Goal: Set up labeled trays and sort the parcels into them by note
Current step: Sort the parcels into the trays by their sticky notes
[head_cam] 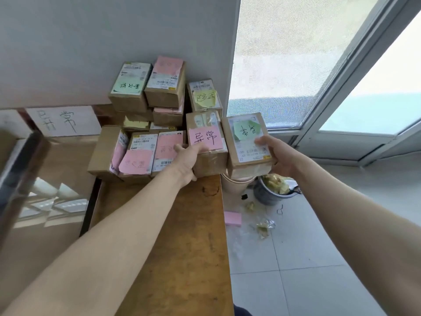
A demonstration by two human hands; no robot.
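My left hand [190, 159] grips a brown parcel with a pink note [206, 139] from its left side, thumb on top. A second parcel, this one with a green note [247, 135], is held by my right hand [276, 156], thumb pressing its label. Both parcels are lifted just above the far right corner of the wooden table [182, 236]. Behind them a pile of several parcels [148, 124] with pink, green and yellow notes leans against the wall. A tray at the left [57, 169] carries a white paper label [65, 120] with handwriting.
The table's right edge drops to a tiled floor [307, 258]. There a grey bin [271, 192], a cream tub [234, 185], a pink note pad [232, 218] and scraps lie. A window [296, 65] and its frame stand at the right.
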